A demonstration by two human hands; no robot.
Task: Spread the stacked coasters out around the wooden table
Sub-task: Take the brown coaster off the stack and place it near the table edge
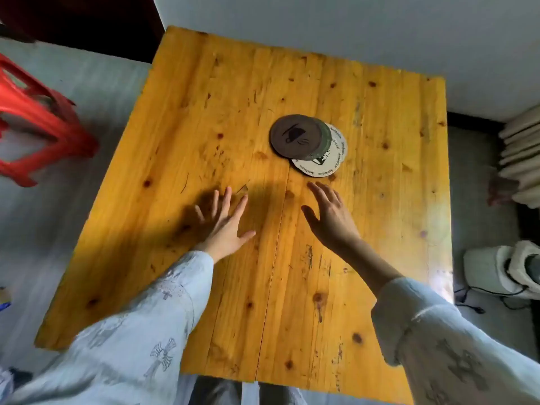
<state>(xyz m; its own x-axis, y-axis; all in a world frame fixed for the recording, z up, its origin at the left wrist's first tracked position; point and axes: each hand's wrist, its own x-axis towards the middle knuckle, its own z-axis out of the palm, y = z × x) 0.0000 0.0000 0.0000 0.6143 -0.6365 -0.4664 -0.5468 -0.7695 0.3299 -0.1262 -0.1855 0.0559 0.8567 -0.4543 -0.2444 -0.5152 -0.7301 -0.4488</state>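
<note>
A small stack of round coasters lies a little right of the middle of the wooden table [204,118]. The top coaster [296,135] is dark brown with a black drawing. A greenish one [326,138] peeks out beneath it, and a white coaster with printed text [330,163] sticks out at the lower right. My left hand [226,222] is open with fingers spread, low over the table, left of and nearer than the stack. My right hand [330,213] is open too, its fingertips just short of the white coaster.
A red plastic stool [38,118] stands on the floor to the left of the table. A white appliance with a cable [502,267] and a pale radiator [523,159] are on the right. The wall runs behind the table's far edge.
</note>
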